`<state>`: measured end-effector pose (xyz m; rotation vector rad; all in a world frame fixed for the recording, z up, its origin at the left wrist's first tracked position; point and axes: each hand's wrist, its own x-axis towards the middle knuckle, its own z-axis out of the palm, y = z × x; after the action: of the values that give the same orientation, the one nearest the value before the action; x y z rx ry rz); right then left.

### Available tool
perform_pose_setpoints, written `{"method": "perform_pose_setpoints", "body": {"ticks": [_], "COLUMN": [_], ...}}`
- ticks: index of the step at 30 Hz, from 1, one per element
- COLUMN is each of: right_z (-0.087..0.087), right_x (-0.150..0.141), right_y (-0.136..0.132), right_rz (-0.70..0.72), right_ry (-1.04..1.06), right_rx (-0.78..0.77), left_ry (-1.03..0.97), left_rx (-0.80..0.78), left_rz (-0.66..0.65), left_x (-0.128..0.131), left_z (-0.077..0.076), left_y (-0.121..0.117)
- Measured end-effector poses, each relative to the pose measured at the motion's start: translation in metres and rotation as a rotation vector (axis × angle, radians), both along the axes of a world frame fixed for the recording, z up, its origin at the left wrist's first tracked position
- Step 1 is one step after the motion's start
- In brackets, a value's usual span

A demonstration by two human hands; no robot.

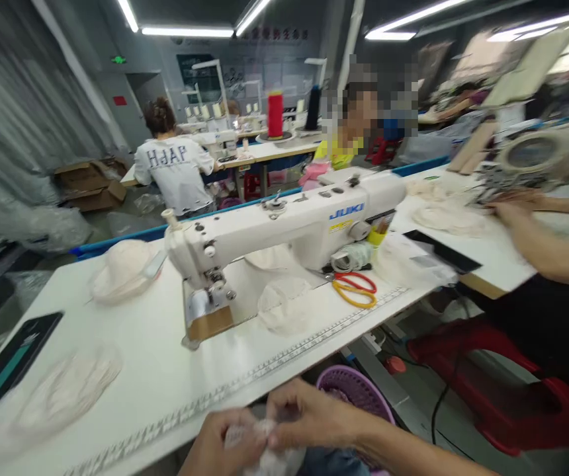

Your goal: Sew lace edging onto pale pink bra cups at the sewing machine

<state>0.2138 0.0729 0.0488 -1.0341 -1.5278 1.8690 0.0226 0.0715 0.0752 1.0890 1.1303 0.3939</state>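
Note:
At the table's front edge, in the head view, my left hand (229, 439) and my right hand (309, 416) are close together. Both are closed on a piece of white fabric (274, 456), pinched between thumbs and fingers; its shape is blurred and its lower part runs out of the picture. Beyond them stands a white sewing machine (284, 221). Pale fabric pieces (287, 304) lie beside its needle area. Scissors (356, 291) with red and yellow handles rest to the right of these.
A measuring tape (245, 377) runs along the front of the white table (155, 370). Stacked pale fabric (66, 390) and a cup-shaped piece (126, 268) lie left. A purple basket (356, 390) stands below. At right, a co-worker's arm (537, 238) reaches over another table.

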Motion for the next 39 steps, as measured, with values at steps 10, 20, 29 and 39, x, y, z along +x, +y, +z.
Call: {"method": "perform_pose_setpoints", "body": {"ticks": [10, 20, 29, 39], "right_z": [-0.002, -0.001, -0.009, -0.017], "right_x": [0.015, 0.009, 0.009, 0.009], "right_y": [0.003, 0.007, 0.010, 0.010], "right_rz": [0.026, 0.149, 0.215, 0.253], "right_ry": [0.113, 0.185, 0.172, 0.169], "right_rx": [-0.155, -0.152, -0.107, -0.094], "left_ry": [-0.272, -0.327, -0.199, -0.215], "left_rx": [-0.172, -0.174, -0.216, -0.326], "left_rz": [0.210, 0.225, 0.184, 0.341], "left_x": [-0.006, -0.028, -0.030, -0.025], "left_z": [0.009, -0.004, -0.009, -0.024], "left_y": [0.004, -0.011, -0.015, -0.021]}}
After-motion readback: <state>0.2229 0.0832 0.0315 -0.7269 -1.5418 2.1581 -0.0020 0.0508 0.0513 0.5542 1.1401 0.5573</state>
